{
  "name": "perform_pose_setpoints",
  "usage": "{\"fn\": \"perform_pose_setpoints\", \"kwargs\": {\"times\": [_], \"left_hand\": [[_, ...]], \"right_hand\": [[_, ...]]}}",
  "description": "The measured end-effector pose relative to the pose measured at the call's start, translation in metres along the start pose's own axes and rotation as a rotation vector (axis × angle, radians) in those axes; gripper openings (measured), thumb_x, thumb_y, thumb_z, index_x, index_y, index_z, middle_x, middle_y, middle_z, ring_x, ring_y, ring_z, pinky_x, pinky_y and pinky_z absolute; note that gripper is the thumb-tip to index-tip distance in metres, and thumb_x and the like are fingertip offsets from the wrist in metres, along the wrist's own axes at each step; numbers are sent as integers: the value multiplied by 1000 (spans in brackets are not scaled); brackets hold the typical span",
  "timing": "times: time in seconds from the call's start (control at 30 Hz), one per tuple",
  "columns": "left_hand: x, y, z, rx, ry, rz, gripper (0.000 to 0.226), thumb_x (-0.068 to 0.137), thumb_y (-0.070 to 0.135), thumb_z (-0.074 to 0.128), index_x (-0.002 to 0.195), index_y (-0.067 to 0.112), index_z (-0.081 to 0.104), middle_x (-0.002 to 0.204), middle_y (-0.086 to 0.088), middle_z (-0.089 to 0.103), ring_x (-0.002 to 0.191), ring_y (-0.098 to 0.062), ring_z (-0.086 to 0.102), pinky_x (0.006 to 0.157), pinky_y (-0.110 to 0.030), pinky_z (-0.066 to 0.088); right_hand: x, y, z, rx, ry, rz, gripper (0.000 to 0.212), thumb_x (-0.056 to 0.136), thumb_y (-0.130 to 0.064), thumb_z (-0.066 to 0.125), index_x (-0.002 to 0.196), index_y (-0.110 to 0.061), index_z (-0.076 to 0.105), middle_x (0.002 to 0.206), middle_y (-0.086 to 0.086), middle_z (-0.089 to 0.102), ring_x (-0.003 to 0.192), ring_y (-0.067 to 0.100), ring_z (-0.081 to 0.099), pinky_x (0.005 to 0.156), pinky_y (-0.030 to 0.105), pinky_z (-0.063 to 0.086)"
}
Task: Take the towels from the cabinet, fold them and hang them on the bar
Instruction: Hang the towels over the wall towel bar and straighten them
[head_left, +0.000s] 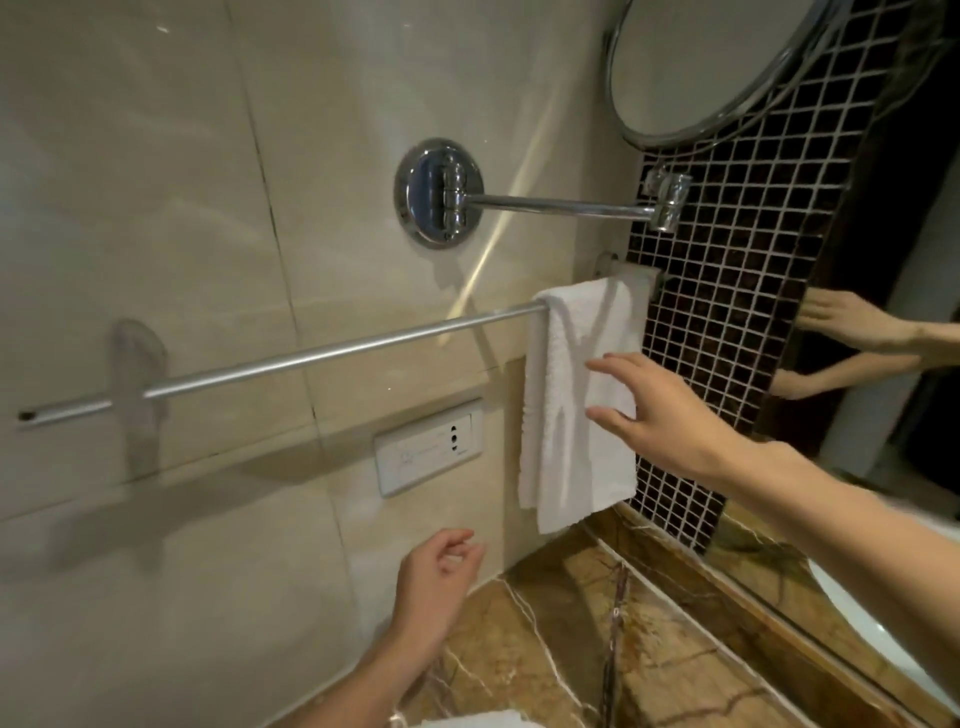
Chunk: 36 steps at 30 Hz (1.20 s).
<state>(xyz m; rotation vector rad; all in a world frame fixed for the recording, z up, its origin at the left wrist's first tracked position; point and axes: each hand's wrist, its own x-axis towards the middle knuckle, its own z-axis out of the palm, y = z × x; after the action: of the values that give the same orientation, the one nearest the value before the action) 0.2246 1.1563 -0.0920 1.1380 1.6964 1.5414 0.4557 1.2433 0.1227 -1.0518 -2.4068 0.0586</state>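
Note:
A white folded towel (566, 405) hangs over the right end of the chrome bar (291, 358) on the beige tiled wall. My right hand (660, 415) reaches in from the right with straight, spread fingers that touch the towel's front face. Lower down, my left hand (436, 577) hovers with loosely curled fingers, holding nothing, just above the marble counter and below the towel's hem. A bit of another white towel (467, 721) shows at the bottom edge of the view.
A wall socket plate (428, 447) sits under the bar. Above it a chrome swing arm (561, 205) carries a round mirror (711, 62). Dark mosaic tiles (737, 291) and a wall mirror stand at right. The brown marble counter (597, 649) lies below.

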Motion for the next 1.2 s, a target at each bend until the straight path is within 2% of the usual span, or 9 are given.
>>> {"fn": "perform_pose_setpoints", "kwargs": {"times": [0.2, 0.33, 0.4, 0.5, 0.63, 0.73, 0.87, 1.03, 1.2], "left_hand": [[-46, 9, -33, -3, 3, 45, 12, 83, 21, 72, 90, 31, 70, 81, -3, 71, 77, -24, 68, 72, -37, 57], [-89, 9, -48, -9, -1, 40, 11, 83, 21, 72, 84, 32, 69, 78, -2, 72, 75, -22, 68, 70, -35, 57], [-114, 7, -56, 14, -30, 35, 4, 85, 25, 69, 86, 28, 72, 79, 1, 72, 76, -17, 68, 71, -30, 56], [-149, 3, -68, 118, -100, 66, 11, 89, 24, 63, 88, 21, 74, 81, 8, 72, 80, -9, 67, 74, -25, 53], [-194, -8, -82, 281, -230, 93, 12, 89, 30, 61, 82, 33, 70, 79, 25, 68, 77, 8, 61, 63, -4, 41], [-226, -25, -92, 379, -336, 40, 12, 91, 35, 57, 85, 34, 68, 82, 25, 68, 80, 7, 61, 66, -9, 44], [-268, -48, -97, 565, -434, -10, 19, 92, 39, 56, 107, 32, 66, 102, 17, 66, 82, -2, 61, 67, -15, 47], [-314, -57, -89, 720, -496, 15, 32, 94, 42, 51, 121, 28, 58, 123, 9, 58, 107, -7, 53, 92, -23, 44], [-358, -56, -73, 749, -463, -13, 32, 94, 39, 51, 122, 25, 57, 127, 5, 56, 114, -10, 51, 98, -28, 44]], "right_hand": [[-63, -32, 19, -14, -141, 43, 58, 91, -46, 54, 142, -22, 39, 144, 2, 45, 129, 17, 46, 106, 32, 37], [-114, -67, 33, 28, -183, 94, 57, 91, -41, 56, 142, -21, 39, 143, 3, 46, 128, 16, 46, 107, 31, 35], [-142, -84, 41, 41, -210, 127, 58, 91, -40, 56, 143, -20, 39, 143, 2, 47, 130, 15, 44, 108, 31, 35], [-187, -107, 53, 79, -220, 213, 55, 91, -39, 57, 141, -21, 41, 140, 1, 50, 126, 14, 47, 104, 28, 36], [-239, -124, 72, 118, -272, 286, 50, 93, -36, 56, 139, -22, 44, 140, -2, 50, 127, 13, 46, 106, 30, 35], [-274, -129, 87, 148, -300, 356, 47, 93, -35, 56, 137, -20, 47, 136, 2, 54, 125, 17, 49, 102, 30, 36], [-326, -133, 113, 220, -366, 443, 46, 93, -34, 56, 136, -19, 48, 137, 3, 54, 125, 19, 49, 101, 31, 38], [-383, -129, 143, 270, -512, 506, 46, 95, -35, 51, 138, -20, 45, 139, 4, 51, 127, 20, 47, 104, 31, 37], [-423, -124, 157, 321, -619, 506, 46, 97, -34, 47, 140, -19, 41, 139, 5, 48, 128, 20, 44, 102, 28, 33]]}}
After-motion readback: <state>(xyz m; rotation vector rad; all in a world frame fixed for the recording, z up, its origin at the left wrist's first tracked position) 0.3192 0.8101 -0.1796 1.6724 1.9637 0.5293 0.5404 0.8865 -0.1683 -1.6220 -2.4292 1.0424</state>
